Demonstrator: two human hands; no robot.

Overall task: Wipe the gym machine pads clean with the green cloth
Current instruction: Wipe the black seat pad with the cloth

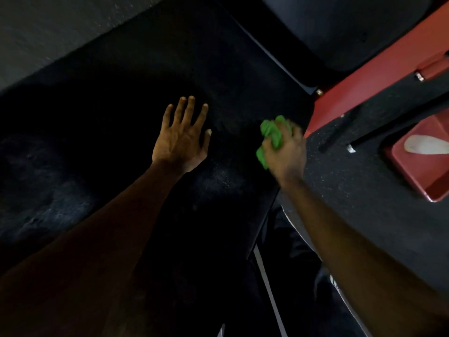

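Note:
A long black bench pad (pixel 126 93) runs diagonally across the view, dusty with pale smears on its near part. My left hand (pixel 181 139) lies flat on the pad with its fingers spread and straight. My right hand (pixel 286 152) grips a bunched green cloth (pixel 273 135) and holds it against the pad near its right edge. A second black pad (pixel 340 27) sits at the top right, beyond a gap.
The red machine frame (pixel 379 76) slants along the pad's right side, with bolts on it. A red foot plate (pixel 422 154) with a pale worn patch stands on the speckled black rubber floor (pixel 359 190). My dark trousers with white stripes show below.

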